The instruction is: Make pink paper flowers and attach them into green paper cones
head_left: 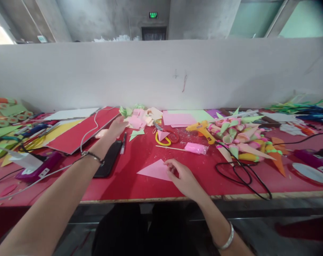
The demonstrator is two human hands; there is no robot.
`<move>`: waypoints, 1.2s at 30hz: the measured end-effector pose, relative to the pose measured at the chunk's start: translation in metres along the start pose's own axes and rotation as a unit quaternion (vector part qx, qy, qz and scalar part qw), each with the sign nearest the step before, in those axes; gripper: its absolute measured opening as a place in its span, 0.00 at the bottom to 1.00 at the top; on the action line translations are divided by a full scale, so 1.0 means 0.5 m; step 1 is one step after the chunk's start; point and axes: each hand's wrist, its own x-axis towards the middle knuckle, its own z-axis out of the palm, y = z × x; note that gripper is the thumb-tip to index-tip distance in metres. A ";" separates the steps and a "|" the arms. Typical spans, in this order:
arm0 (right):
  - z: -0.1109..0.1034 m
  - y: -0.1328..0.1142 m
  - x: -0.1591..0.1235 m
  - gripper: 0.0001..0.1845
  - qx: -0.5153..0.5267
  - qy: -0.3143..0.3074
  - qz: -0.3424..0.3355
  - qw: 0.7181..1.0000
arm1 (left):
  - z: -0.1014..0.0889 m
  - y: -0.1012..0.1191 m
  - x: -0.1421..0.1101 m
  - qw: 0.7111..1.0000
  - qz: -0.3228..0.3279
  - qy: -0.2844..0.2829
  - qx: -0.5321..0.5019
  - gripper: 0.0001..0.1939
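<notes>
My left hand (117,127) stretches forward to the near left edge of a heap of pink, cream and green paper pieces (137,120); its fingers are blurred, so their grip does not show. On the red tabletop in front of me lies a pink paper triangle (154,170). The curled fingers of my right hand (184,176) close on its right side. Beyond it are yellow-handled scissors (163,143) with a small pink paper piece (161,135) on them. A thin stick (170,147) and a pink plastic packet (195,148) lie to their right.
A black phone (109,160) and a pen (123,143) lie beneath and beside my left forearm. To the right, a yellow glue gun (203,131) trails a black cord (246,183) near a pile of paper cones (238,135). Purple power strips (41,166) sit at both sides.
</notes>
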 end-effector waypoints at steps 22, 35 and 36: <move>0.004 0.004 0.000 0.09 -0.041 -0.011 -0.031 0.999 | -0.220 -0.180 -0.217 0.865 -0.079 -0.213 0.447 0.49; 0.003 0.005 0.002 0.08 -0.034 -0.013 -0.034 0.999 | -0.224 -0.174 -0.213 0.864 -0.071 -0.227 0.444 0.46; 0.003 0.004 0.002 0.08 -0.034 -0.013 -0.036 0.999 | -0.224 -0.172 -0.213 0.864 -0.071 -0.227 0.443 0.46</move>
